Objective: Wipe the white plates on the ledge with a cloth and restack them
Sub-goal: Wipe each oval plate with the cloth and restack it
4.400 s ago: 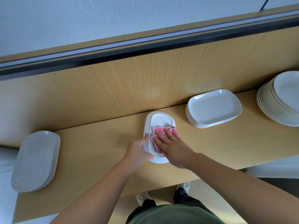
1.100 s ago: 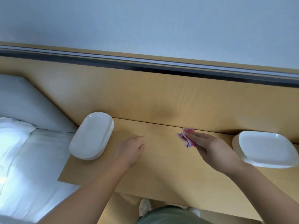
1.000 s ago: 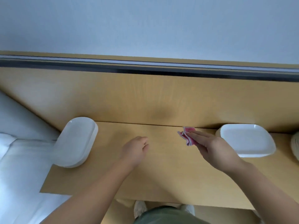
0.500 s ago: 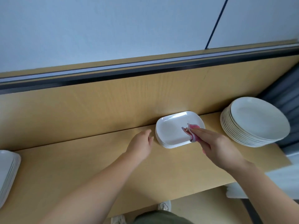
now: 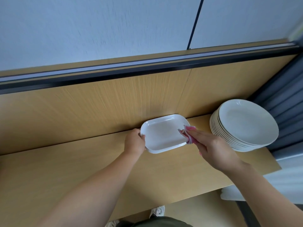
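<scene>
While left hand grips plate rim, cloth touches opposite rim.

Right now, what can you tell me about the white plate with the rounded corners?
The plate is white, glossy and rectangular, with rounded corners and a raised rim, like glazed ceramic or hard plastic. It lies face up at the back of the wooden ledge, seemingly on top of another plate like it. The left hand grips its left rim, and the pink cloth in the right hand touches its right rim. Nothing lies in it.
</scene>
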A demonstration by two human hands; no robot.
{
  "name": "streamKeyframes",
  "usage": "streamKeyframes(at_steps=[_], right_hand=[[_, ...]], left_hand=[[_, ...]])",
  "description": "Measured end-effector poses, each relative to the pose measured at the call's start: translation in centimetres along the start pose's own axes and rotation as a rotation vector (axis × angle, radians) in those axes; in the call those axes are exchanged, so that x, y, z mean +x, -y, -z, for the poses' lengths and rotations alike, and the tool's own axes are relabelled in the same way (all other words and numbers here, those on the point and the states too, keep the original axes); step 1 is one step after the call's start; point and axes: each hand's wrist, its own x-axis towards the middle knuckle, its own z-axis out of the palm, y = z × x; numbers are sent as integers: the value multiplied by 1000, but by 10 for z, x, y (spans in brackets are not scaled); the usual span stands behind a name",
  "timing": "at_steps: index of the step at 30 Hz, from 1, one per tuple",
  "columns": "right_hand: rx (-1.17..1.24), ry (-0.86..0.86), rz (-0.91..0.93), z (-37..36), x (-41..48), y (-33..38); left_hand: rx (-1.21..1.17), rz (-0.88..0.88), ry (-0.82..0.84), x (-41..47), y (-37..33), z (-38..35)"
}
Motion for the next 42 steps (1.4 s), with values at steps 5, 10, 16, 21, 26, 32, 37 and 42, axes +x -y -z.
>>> streamKeyframes(at_steps=[5,10,16,21,26,32,37,42], right_hand=[[-8,15,-14,2,1,0],[-30,-10,-19,-1,8,5],[0,6,48,-17,32,34],[35,52,100,-52,51,71],[41,86,174,-87,65,107],[59,118,202,-112,70,139],[38,140,171,-129,69,149],[16,124,165,-137,69,157]], left_hand=[[51,18,-48,7,5,4],[-64,11,-49,-1,8,28],[-144,30,-103,-18,35,78],[-169,88,-134,-32,76,121],[-148,136,-148,-43,122,149],[-50,154,-133,-50,164,162],[-7,154,-134,-52,176,166],[51,132,-90,-53,182,170]])
